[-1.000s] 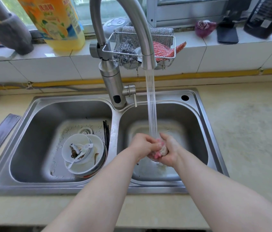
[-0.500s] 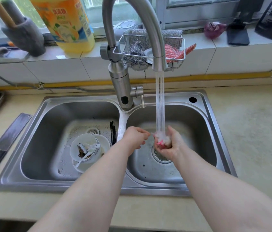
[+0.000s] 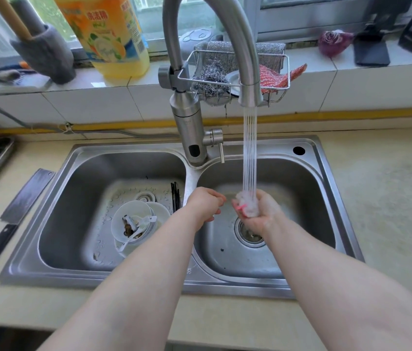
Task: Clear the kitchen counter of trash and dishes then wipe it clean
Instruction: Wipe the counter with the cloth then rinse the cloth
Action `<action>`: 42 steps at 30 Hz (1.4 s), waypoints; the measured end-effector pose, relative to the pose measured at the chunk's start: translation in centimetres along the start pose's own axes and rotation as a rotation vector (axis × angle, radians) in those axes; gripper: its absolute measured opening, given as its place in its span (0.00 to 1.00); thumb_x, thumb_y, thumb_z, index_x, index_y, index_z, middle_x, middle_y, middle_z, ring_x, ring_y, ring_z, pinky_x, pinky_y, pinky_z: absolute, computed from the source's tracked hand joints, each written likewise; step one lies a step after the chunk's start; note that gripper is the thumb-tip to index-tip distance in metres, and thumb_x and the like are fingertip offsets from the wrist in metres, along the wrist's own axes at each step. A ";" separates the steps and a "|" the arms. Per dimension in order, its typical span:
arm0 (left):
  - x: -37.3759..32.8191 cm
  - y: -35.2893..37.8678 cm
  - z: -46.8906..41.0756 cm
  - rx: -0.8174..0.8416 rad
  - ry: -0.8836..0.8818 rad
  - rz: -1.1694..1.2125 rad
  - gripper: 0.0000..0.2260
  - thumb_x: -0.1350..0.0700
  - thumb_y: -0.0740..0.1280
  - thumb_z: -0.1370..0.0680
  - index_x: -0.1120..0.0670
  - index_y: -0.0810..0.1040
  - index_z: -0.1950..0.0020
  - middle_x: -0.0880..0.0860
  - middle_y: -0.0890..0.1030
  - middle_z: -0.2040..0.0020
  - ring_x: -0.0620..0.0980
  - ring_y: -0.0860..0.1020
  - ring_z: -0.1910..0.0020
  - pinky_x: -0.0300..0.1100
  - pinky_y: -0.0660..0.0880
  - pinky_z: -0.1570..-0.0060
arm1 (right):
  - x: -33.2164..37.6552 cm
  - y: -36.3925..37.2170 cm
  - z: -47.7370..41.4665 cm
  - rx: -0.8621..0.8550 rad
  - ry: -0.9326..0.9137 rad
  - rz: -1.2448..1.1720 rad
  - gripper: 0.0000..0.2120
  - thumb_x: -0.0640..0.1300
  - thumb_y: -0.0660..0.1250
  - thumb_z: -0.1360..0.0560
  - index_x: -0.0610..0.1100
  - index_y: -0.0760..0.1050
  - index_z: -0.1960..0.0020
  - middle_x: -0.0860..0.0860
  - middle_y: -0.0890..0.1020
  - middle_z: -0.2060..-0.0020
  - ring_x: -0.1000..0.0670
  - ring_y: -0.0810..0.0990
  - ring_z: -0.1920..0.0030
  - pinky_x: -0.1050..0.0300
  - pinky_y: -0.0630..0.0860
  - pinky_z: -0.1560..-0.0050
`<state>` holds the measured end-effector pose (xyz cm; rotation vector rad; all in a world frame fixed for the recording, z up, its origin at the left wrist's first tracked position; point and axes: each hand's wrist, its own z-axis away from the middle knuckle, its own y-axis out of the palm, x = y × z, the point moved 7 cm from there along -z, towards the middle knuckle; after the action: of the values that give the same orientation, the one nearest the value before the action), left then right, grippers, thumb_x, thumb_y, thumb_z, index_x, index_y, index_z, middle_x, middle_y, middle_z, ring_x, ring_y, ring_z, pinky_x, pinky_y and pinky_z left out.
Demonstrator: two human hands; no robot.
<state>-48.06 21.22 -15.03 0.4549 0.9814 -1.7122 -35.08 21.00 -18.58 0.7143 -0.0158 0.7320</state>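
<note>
My right hand (image 3: 260, 215) is closed around a small bunched pink-and-white cloth (image 3: 246, 206), held under the running water from the faucet (image 3: 249, 79) over the right basin (image 3: 301, 198). My left hand (image 3: 204, 203) hovers just left of it with fingers curled and nothing in it, a small gap between the two hands. In the left basin (image 3: 78, 211) lie stacked white bowls (image 3: 136, 221) with food scraps and white spoons, and dark chopsticks (image 3: 175, 196) lean by the divider.
A cleaver (image 3: 15, 214) lies on the beige counter (image 3: 389, 198) left of the sink. A wire rack (image 3: 232, 72) on the faucet holds steel wool and a red scrubber. A yellow detergent bottle (image 3: 113, 34) and a grey brush (image 3: 45, 54) stand on the sill.
A second ago both hands squeezed the cloth together. My left hand has let go and drawn slightly left; my right hand keeps the cloth under the stream. The camera view has shifted back.
</note>
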 end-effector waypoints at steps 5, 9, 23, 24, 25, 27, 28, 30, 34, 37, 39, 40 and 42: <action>0.0 0.1 0.3 -0.005 0.001 -0.029 0.08 0.61 0.62 0.21 0.52 0.79 0.55 0.53 0.79 0.53 0.48 0.78 0.60 0.43 0.75 0.55 | -1.4 -2.0 0.5 -0.052 0.070 0.054 0.14 0.33 0.51 0.20 0.38 0.68 0.63 0.45 0.74 0.78 0.55 0.67 0.87 0.68 0.62 0.88; -0.2 0.3 0.5 -0.010 -0.006 -0.044 0.07 0.61 0.62 0.20 0.54 0.79 0.52 0.53 0.79 0.52 0.47 0.77 0.61 0.42 0.74 0.58 | -0.3 -4.2 0.3 -0.184 -0.007 0.169 0.14 0.32 0.51 0.21 0.42 0.66 0.62 0.50 0.66 0.77 0.58 0.60 0.88 0.69 0.53 0.89; -4.0 0.5 -1.8 -0.108 0.001 0.061 0.26 0.58 0.66 0.22 0.58 0.59 0.26 0.61 0.73 0.35 0.58 0.75 0.38 0.52 0.77 0.41 | 4.6 -5.0 3.3 -0.422 -0.270 0.442 0.16 0.44 0.50 0.21 0.47 0.59 0.69 0.54 0.61 0.87 0.55 0.55 0.88 0.70 0.53 0.83; -4.3 0.4 -2.0 -0.102 0.009 0.109 0.27 0.58 0.65 0.21 0.57 0.59 0.25 0.59 0.72 0.34 0.57 0.74 0.38 0.52 0.76 0.40 | 4.6 -4.9 3.3 -0.412 -0.265 0.481 0.16 0.43 0.50 0.22 0.47 0.59 0.69 0.54 0.61 0.87 0.55 0.54 0.87 0.70 0.53 0.83; -4.7 0.4 -2.1 -0.084 0.009 0.174 0.27 0.59 0.65 0.21 0.56 0.59 0.24 0.58 0.71 0.32 0.56 0.74 0.37 0.51 0.77 0.41 | 4.6 -4.8 3.4 -0.389 -0.252 0.503 0.16 0.43 0.50 0.22 0.47 0.59 0.69 0.53 0.61 0.86 0.54 0.55 0.86 0.69 0.54 0.82; -5.3 0.5 -2.4 -0.027 -0.006 0.300 0.25 0.62 0.64 0.20 0.54 0.61 0.24 0.56 0.71 0.32 0.54 0.73 0.36 0.48 0.78 0.46 | 4.3 -4.0 3.3 -0.296 -0.208 0.432 0.17 0.43 0.50 0.21 0.48 0.59 0.69 0.53 0.62 0.84 0.54 0.57 0.85 0.67 0.59 0.79; -5.5 0.6 -2.6 -0.008 -0.022 0.350 0.24 0.63 0.64 0.21 0.55 0.64 0.25 0.56 0.71 0.32 0.54 0.73 0.36 0.47 0.79 0.48 | 4.1 -3.4 3.2 -0.232 -0.179 0.370 0.17 0.44 0.50 0.20 0.47 0.60 0.67 0.52 0.64 0.82 0.54 0.59 0.83 0.64 0.61 0.75; -5.7 0.8 -3.1 0.019 -0.038 0.390 0.20 0.64 0.63 0.21 0.58 0.68 0.29 0.58 0.73 0.33 0.53 0.75 0.40 0.45 0.78 0.52 | 4.2 -2.5 3.4 -0.162 -0.167 0.314 0.16 0.48 0.52 0.18 0.44 0.64 0.62 0.49 0.71 0.72 0.53 0.65 0.75 0.60 0.61 0.69; -6.1 0.4 -3.6 0.040 -0.073 0.513 0.11 0.67 0.62 0.21 0.63 0.73 0.39 0.58 0.76 0.38 0.53 0.75 0.41 0.45 0.75 0.48 | 4.8 -1.8 3.9 -0.141 -0.198 0.224 0.13 0.52 0.56 0.19 0.43 0.71 0.49 0.48 0.76 0.56 0.52 0.71 0.64 0.54 0.66 0.67; -7.2 -0.5 -3.5 0.029 -0.087 0.603 0.12 0.69 0.57 0.20 0.63 0.71 0.37 0.59 0.77 0.39 0.52 0.76 0.40 0.42 0.75 0.45 | 5.1 -1.0 4.6 -0.091 -0.205 0.147 0.13 0.48 0.56 0.19 0.41 0.69 0.56 0.47 0.74 0.59 0.50 0.71 0.65 0.53 0.67 0.66; -8.1 -1.0 -3.9 -0.006 -0.088 0.658 0.16 0.70 0.61 0.21 0.63 0.70 0.34 0.59 0.81 0.45 0.50 0.80 0.52 0.39 0.77 0.57 | 5.0 -0.7 4.9 -0.072 -0.204 0.149 0.13 0.45 0.55 0.19 0.39 0.70 0.57 0.46 0.71 0.61 0.49 0.69 0.66 0.56 0.67 0.65; -8.5 -1.2 -3.8 -0.035 -0.085 0.668 0.16 0.71 0.63 0.23 0.63 0.71 0.35 0.58 0.83 0.53 0.49 0.80 0.59 0.38 0.75 0.63 | 4.9 -0.6 4.8 -0.073 -0.204 0.157 0.13 0.44 0.55 0.19 0.38 0.71 0.56 0.45 0.71 0.61 0.49 0.68 0.67 0.56 0.66 0.65; -9.3 -1.6 -3.5 -0.083 -0.092 0.665 0.15 0.71 0.63 0.23 0.61 0.72 0.37 0.56 0.82 0.65 0.47 0.78 0.67 0.38 0.73 0.70 | 4.7 -0.6 4.7 -0.074 -0.205 0.173 0.12 0.43 0.55 0.20 0.36 0.72 0.54 0.44 0.72 0.60 0.48 0.66 0.68 0.55 0.66 0.65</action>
<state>-46.70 29.76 -9.87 0.5659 0.7208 -1.0785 -30.11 20.73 -14.12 0.7207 -0.2930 0.8163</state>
